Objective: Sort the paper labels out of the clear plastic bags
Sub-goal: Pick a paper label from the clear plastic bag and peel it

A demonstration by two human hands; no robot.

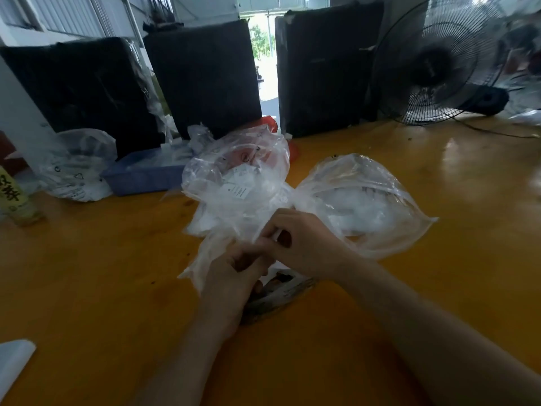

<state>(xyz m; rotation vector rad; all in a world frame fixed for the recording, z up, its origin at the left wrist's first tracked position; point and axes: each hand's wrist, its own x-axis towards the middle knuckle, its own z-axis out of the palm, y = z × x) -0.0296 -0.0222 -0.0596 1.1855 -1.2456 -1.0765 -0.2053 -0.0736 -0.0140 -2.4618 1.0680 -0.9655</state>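
Left hand point(231, 276) and right hand point(304, 244) touch, fingers curled; forearms bare.

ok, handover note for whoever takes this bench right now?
Left hand and right hand: both pinching one clear plastic bag at the near centre of the yellow table.
Bag pile with white paper labels inside lies just behind the hands; a puffed bag to its right.
Blue tray far left; contents unclear.
Done: cannot tell.
Left: labels in the pile still to pull.
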